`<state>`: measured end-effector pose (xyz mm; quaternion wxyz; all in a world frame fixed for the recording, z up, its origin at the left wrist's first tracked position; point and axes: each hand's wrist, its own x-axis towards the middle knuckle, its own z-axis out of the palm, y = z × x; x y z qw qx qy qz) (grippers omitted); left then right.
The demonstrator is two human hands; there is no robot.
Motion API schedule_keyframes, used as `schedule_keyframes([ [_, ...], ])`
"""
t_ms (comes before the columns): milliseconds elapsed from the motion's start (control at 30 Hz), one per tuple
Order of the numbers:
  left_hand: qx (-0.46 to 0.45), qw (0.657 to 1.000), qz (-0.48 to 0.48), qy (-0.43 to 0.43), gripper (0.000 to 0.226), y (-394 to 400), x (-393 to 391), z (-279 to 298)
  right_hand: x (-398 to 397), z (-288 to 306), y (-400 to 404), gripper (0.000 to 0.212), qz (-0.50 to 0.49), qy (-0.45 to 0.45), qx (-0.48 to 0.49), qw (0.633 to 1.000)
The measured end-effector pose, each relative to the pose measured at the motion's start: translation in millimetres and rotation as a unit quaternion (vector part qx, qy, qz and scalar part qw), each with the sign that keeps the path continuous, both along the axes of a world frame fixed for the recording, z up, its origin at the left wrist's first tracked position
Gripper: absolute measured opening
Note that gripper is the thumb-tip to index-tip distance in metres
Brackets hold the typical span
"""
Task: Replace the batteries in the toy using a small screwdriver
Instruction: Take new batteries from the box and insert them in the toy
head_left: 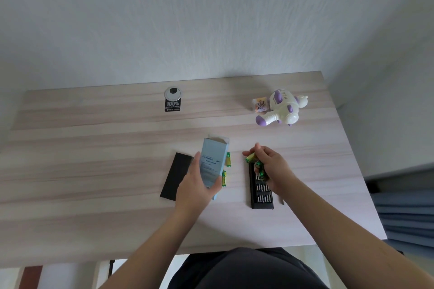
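White-and-purple toy (283, 109), upper right of frame, well beyond right hand (270, 166) clutching green batteries (254, 162); left hand (197, 185) grips pale blue battery box (212, 159) at centre; right nearer.

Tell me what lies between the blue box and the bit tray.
In the head view, two green-yellow batteries lie on the table between blue box and bit tray.
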<state>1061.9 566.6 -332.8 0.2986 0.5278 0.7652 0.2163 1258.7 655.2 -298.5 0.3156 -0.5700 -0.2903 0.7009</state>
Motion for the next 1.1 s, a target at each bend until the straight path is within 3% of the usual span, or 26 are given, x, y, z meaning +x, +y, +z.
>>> schedule_keyframes([
  [200, 0.081, 0.995, -0.058, 0.030, 0.086, 0.1, 18.9, 12.8, 11.2, 33.0, 1.1, 0.027, -0.029, 0.025, 0.061, 0.997],
  [533, 0.103, 0.980, -0.143, 0.094, 0.090, 8.4, 42.4, 27.4, 35.3, 56.8, -1.0, 0.020, -0.036, -0.133, 0.177, 0.974],
  [833, 0.113, 0.976, -0.166, 0.081, 0.089, 10.8, 67.8, 35.4, 63.1, 56.7, -3.5, 0.004, -0.030, -0.193, 0.206, 0.959],
  [967, 0.120, 0.975, -0.167, 0.079, 0.088, 11.0, 73.6, 36.5, 75.2, 57.7, 0.1, 0.017, -0.028, -0.246, 0.230, 0.941],
  [1100, 0.129, 0.976, -0.162, 0.061, 0.087, 11.6, 79.4, 39.4, 81.0, 59.1, 3.2, 0.016, 0.013, -0.258, 0.250, 0.933],
])
